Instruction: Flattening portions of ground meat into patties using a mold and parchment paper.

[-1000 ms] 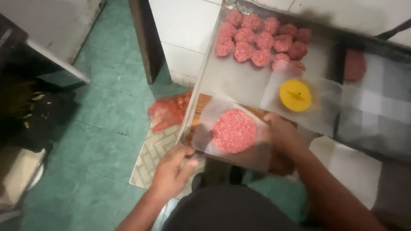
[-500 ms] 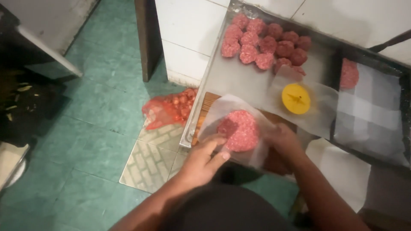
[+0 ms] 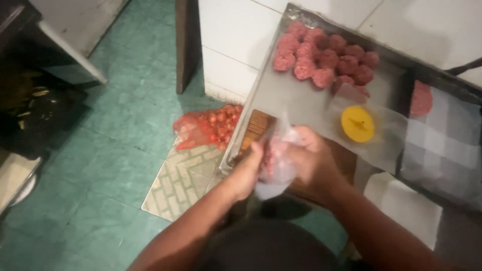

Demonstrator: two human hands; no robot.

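— Where is the meat patty found at this moment?

— It is held up on edge between the two hands, wrapped in a clear plastic sheet, just in front of the near rim of the metal tray. Only a narrow pink strip of it can be seen between the palms.

— How are the fingers set on it?

— The left hand is laid against the left face of the patty, its fingers curled in and pressed to the plastic. The right hand is cupped over the right face, with the fingers closed around the sheet. The patty is thus clamped between both sets of fingers, and the loose end of the plastic is seen hanging below them.

— What is set about the hands?

— A cluster of raw meat balls is gathered at the far corner of the tray. A round yellow press is lying under another clear sheet to the right of the hands. A second flat patty is placed further right, beside a stack of plastic squares. A red mesh bag is left on the green tiled floor, just beside the tray's left edge.
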